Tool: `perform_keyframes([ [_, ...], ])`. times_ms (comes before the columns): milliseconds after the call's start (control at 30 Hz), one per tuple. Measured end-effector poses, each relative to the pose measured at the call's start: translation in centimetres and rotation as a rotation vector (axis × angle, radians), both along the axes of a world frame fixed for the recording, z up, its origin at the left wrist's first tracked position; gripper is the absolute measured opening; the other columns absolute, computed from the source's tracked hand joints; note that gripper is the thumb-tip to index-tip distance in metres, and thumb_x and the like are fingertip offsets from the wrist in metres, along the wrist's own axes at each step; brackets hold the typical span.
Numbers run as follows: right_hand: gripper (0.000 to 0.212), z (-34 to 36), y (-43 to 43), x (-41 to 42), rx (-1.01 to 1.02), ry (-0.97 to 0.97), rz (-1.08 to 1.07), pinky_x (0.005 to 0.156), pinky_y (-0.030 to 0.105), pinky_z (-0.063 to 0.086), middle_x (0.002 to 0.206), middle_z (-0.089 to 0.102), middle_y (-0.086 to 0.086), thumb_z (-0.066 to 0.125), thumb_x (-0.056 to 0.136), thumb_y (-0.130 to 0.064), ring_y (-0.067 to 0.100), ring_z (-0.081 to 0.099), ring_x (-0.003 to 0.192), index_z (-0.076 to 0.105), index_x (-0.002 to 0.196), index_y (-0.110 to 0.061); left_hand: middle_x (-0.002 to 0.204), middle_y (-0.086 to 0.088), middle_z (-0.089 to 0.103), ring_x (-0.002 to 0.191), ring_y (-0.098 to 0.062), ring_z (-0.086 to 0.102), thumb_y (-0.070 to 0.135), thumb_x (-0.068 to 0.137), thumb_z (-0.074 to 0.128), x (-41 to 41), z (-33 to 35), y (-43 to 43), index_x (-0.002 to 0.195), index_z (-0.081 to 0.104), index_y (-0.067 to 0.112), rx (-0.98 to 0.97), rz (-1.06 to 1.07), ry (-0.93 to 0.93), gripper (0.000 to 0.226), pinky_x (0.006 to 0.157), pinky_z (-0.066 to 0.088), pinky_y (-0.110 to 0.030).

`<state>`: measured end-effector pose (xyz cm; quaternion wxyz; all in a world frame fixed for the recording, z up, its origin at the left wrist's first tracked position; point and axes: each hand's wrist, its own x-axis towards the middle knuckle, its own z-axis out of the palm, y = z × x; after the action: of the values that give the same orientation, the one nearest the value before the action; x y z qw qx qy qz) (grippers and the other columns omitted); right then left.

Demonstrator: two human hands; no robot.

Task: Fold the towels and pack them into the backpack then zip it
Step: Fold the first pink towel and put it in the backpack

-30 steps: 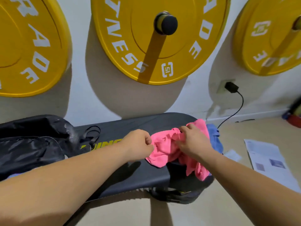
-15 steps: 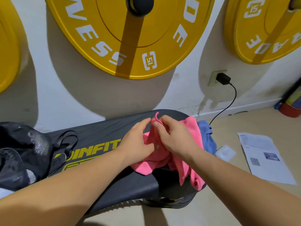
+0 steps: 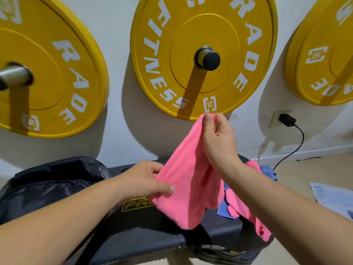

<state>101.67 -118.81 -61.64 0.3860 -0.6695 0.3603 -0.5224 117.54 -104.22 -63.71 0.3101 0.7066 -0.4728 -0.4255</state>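
The right hand (image 3: 217, 138) is reaching up and forward, its thumb and fingertips pinching one corner of the pink towel (image 3: 189, 178) and holding it raised in front of the lower rim of the middle weight plate (image 3: 204, 31). The left hand (image 3: 145, 180) is sitting lower and to the left, knuckles up, with its thumb and curled fingers gripping the towel's left edge just above the bench (image 3: 145, 238). Between the two hands the towel is hanging in loose folds, and its lower end is drooping over the black bench pad.

The middle plate is showing white "FITNESS" down its left side, "RADE" down its right and a boxed "15" near the bottom; its upper lettering is being cut off by the frame. The left weight plate (image 3: 47, 77) is also reading "RADE". Yellow bench lettering beginning "FRO" is disappearing under the towel.

More pink cloth is trailing under the right forearm to the bench's right end, and I cannot tell whether it belongs to the same towel. A blue towel (image 3: 268, 172) is peeking out beside and beneath it. The black backpack (image 3: 47, 188) is lying on the bench's left end, partly behind the left forearm, its zip hard to make out. The papers (image 3: 332, 196) on the floor are carrying print too small to read
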Motion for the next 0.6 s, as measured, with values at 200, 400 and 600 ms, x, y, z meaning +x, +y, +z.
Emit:
perform_keyframes([
  [200,0.018,2.8,3.2,1.6,-0.017,-0.018,0.050,0.070,0.018,0.044,0.076,0.065,-0.019,0.050,0.104,-0.027,-0.002,0.058,0.075,0.063,0.092,-0.027,0.088,-0.019,0.076,0.075,-0.019,0.067,0.023,0.076,0.081,3.7,5.5,8.7,0.092,0.077,0.008,-0.024,-0.018,-0.096,0.023,0.071,0.055,-0.038],
  [400,0.031,4.1,8.2,2.4,0.238,0.192,0.196,0.063,0.023,0.047,0.083,0.073,-0.006,0.048,0.093,-0.004,0.010,0.065,0.072,0.071,0.093,-0.024,0.065,-0.006,0.061,0.059,-0.010,0.052,0.018,0.089,0.067,2.1,6.2,12.1,0.079,0.070,0.006,-0.346,0.219,-0.185,0.016,0.060,0.042,-0.029],
  [600,0.012,6.5,15.4,2.0,0.434,0.261,0.385,0.067,0.023,0.050,0.084,0.073,0.000,0.071,0.089,-0.015,0.008,0.064,0.071,0.075,0.100,-0.018,0.082,0.007,0.075,0.074,0.003,0.065,0.006,0.087,0.063,0.6,8.0,13.5,0.081,0.076,0.024,-0.456,0.158,-0.192,0.023,0.069,0.048,-0.012],
])
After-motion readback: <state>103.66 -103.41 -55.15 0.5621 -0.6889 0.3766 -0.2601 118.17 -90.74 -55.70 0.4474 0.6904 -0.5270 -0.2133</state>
